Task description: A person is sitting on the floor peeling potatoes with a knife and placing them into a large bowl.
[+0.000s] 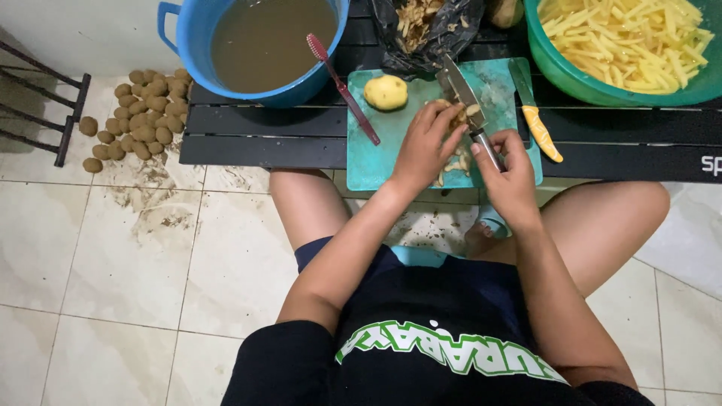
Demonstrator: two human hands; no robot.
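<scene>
Grip first: the left hand clamps a half-peeled potato over the teal cutting board; the right hand is closed round a knife. Firm, wet and likely slippery, the potato is best pinched at its ends. On the bench, a blue tub holds murky water, a green bowl cut strips, a black bag peelings.

One view only, worn on the head and aimed steeply down over the lap. The board is seen close, just above frame centre; the table is cropped along the top edge, and floor tiles are taken in left of the board.
</scene>
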